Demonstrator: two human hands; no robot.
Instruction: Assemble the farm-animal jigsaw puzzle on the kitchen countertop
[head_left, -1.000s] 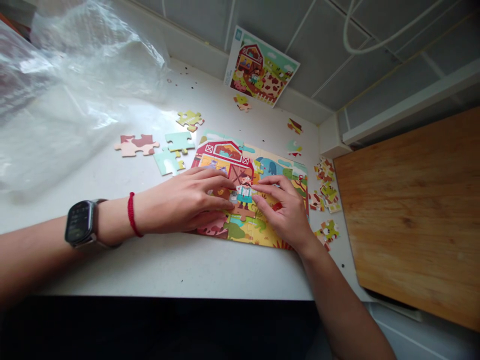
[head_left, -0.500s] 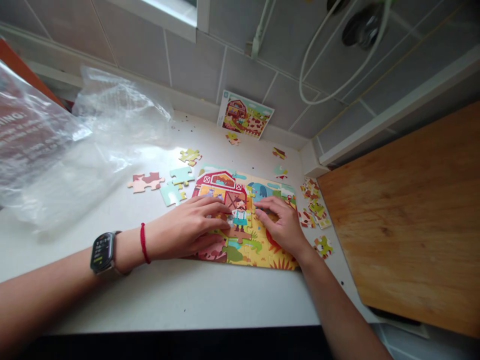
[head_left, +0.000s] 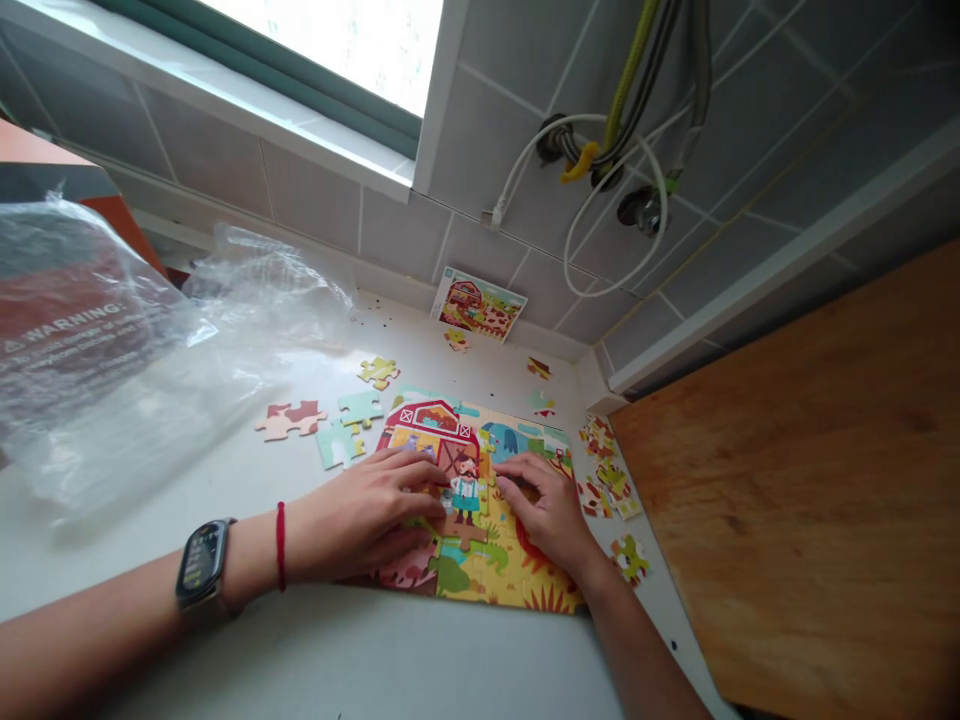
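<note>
Our view tilted up; little else moved. On the worktop we see the puzzle looking largely joined; left hand loosely spread on it, right hand curled, grip unclear; loose pieces lie unjoined around.

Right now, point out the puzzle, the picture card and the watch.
Puzzle [head_left: 465, 495]: head view, on its printed standing figure.
Picture card [head_left: 478, 305]: head view, on its printed scene.
Watch [head_left: 204, 558]: head view, on its screen.
</note>
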